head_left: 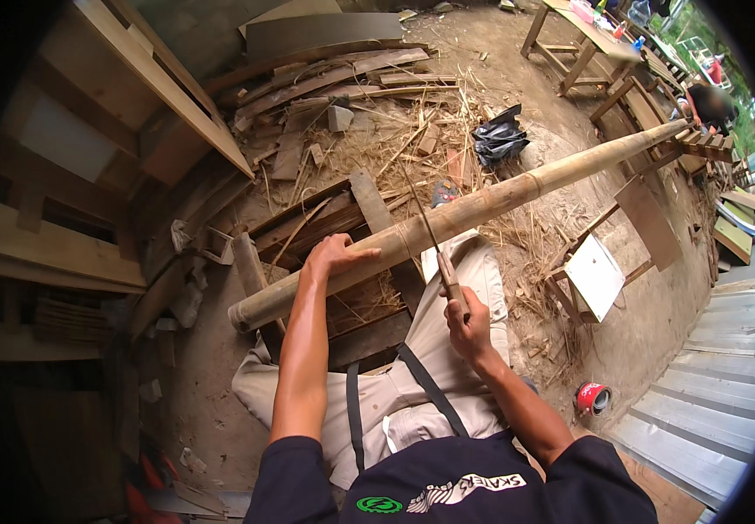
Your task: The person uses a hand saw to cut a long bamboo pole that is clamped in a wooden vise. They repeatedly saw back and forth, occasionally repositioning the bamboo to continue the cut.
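A long bamboo pole (534, 182) lies slantwise in front of me, from the near left to the far right. Beneath its left part stands a low wooden frame (368, 339). My left hand (340, 255) is closed on top of the pole, left of the saw. In my right hand (468, 321) is the wooden handle of a handsaw (451, 276), the fingers wrapped round it. The narrow saw blade crosses the pole and points away from me. Whether its teeth have cut into the bamboo, I cannot tell.
Wood offcuts (342, 79) and straw-like shavings are heaped beyond the frame, near a black plastic bag (499, 137). A low stand with a white panel (595, 272) and a red can (593, 399) are at right. Wooden shelving (54, 236) lines the left; another person (711, 105) is far right.
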Motion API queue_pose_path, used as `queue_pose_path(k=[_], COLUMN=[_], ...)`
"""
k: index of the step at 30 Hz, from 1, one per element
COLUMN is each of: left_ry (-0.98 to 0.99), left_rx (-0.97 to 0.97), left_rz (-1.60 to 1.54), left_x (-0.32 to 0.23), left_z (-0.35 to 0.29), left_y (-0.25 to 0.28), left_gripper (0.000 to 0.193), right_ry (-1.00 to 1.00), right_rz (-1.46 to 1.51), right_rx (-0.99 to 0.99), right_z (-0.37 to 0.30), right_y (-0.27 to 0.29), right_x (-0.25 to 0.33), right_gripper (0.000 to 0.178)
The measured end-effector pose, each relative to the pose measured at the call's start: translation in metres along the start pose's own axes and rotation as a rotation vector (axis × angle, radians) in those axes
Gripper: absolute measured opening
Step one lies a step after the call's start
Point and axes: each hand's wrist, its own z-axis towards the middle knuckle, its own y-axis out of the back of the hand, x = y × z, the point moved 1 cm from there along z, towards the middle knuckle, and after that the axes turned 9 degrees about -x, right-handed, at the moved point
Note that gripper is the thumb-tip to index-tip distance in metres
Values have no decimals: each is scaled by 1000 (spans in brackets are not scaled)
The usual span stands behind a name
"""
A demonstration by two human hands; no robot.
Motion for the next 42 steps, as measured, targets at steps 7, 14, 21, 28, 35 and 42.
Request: queue_pose_path(k=[7,14,21,28,35,42], left_ry=[116,181,117,155,264,70], left_rx=[-184,-336,-334,-383,-556,-445], left_rz=[132,145,124,-43,94,72], left_x=[-17,-30,-27,-26,-25,-32], left_z=[-4,-17,-12,3,9,-3], left_y=[-22,-45,-39,-26,-38,-42], left_gripper=[85,77,78,72,67,71], right_ry=[-149,-196,-197,67,-93,-80], right_rz=[167,125,282,18,29,1], right_rx=[75,144,167,74,80,10], right_z=[-36,-22,6,-3,-22,-5], right_y=[-2,-15,-27,-31,-5,-29], right_x=[1,-7,-3,19,37,6], right_gripper=[42,25,24,56,55,44])
